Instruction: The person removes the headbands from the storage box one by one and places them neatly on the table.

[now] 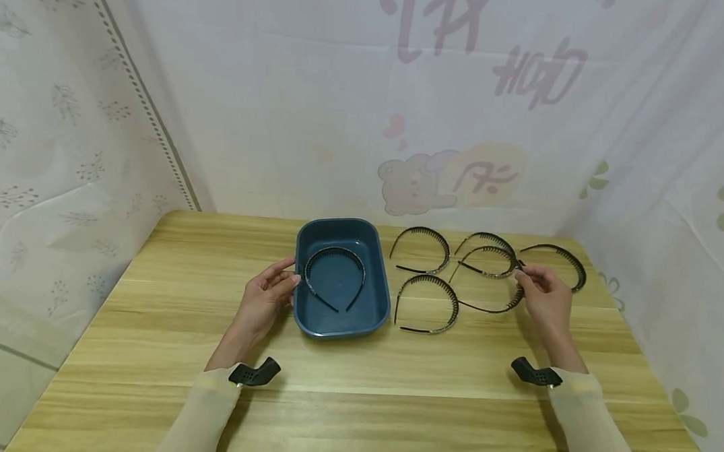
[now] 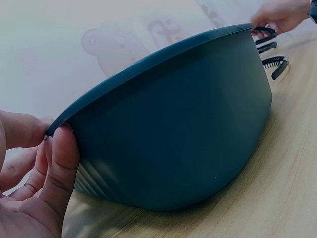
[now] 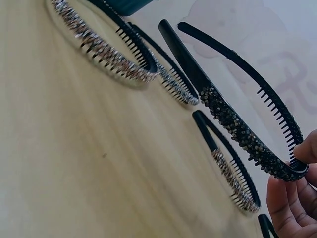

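A dark blue plastic basin (image 1: pixel 353 325) stands on the table, with a glittery toothed headband (image 1: pixel 337 249) lying inside. My left hand (image 1: pixel 266 299) pinches the basin's left rim between thumb and fingers; the left wrist view shows the thumb above the rim and fingers (image 2: pixel 63 153) below. To the right, my right hand (image 1: pixel 547 296) pinches a black headband (image 3: pixel 242 135) with dark sparkling stones by its curved middle. In the right wrist view that headband is held up off the table, its two ends pointing away from the hand.
Several more headbands lie right of the basin, including a back one (image 1: pixel 445 242), a front one (image 1: pixel 456 303) and a far-right one (image 1: pixel 579 266). They rest on a wooden table (image 1: pixel 390 416). A patterned cloth (image 1: pixel 294 115) hangs behind the table.
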A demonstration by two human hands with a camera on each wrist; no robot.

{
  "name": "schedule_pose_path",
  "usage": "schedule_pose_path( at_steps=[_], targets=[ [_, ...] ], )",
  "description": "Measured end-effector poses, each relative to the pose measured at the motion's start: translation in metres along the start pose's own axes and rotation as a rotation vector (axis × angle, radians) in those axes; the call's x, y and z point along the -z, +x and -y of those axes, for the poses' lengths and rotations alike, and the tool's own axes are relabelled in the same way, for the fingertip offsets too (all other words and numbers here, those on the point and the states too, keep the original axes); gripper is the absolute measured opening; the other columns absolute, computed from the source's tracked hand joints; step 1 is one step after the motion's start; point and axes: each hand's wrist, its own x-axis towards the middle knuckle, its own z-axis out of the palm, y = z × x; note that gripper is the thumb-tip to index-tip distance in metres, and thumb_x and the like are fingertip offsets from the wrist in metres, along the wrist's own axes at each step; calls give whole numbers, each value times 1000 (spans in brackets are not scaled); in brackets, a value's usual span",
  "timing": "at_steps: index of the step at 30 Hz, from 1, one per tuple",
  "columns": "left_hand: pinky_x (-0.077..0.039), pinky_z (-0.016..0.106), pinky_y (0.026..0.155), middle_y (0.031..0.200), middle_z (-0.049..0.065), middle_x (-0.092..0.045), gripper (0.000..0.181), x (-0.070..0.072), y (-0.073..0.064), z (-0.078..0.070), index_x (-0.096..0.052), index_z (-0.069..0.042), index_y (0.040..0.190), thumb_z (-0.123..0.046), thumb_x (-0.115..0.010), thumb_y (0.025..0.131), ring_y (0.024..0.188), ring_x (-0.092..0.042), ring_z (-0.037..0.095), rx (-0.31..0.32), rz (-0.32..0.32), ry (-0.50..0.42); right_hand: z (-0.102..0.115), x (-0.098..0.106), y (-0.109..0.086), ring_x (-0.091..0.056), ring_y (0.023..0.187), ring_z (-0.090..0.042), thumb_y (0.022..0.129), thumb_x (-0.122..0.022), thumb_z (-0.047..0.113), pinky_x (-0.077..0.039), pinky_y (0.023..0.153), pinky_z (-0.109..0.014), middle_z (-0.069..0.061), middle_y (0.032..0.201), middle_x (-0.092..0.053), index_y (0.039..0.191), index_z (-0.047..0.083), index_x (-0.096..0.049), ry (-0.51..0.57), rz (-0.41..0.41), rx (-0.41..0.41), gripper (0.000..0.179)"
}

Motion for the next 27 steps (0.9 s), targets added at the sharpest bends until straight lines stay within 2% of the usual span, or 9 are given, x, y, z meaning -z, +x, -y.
schedule_pose_path(
  at_steps=[6,14,19,22,27],
  targets=[
    [-53,19,66,96,-7,-64,54,0,0,0,-46,-4,151,-4,-64,101,73,-59,8,1,3,0,-10,5,-6,-60,84,3,98,-70,37,-49,67,-10,24,91,-65,116,11,-69,-20,-1,-14,31],
    [-52,19,66,95,-7,-65,53,0,-1,-1,-45,-3,151,-4,-62,101,73,-59,8,-1,1,0,-24,16,-9,-59,89,4,99,-66,45,-49,71,-8,25,94,-63,125,10,-68,-121,33,-37,44],
    [-52,19,65,95,-7,-65,53,0,0,0,-46,-3,151,-5,-63,101,74,-59,8,1,0,0,-28,21,-10,-57,88,4,97,-66,49,-46,73,-10,27,91,-62,125,12,-68,-171,40,-57,46],
    [-52,19,65,95,-8,-65,53,0,0,0,-46,-3,151,-4,-63,101,74,-59,8,-1,2,-5,-31,25,-11,-57,86,5,98,-65,51,-45,73,-12,28,89,-62,125,12,-69,-215,58,-38,47],
    [-52,19,66,96,-7,-66,54,0,0,-1,-45,-4,151,-5,-64,100,74,-60,8,1,6,-5,-35,29,-13,-58,82,5,100,-63,45,-47,71,-13,22,89,-64,125,8,-68,-265,104,10,45]
  ],
)
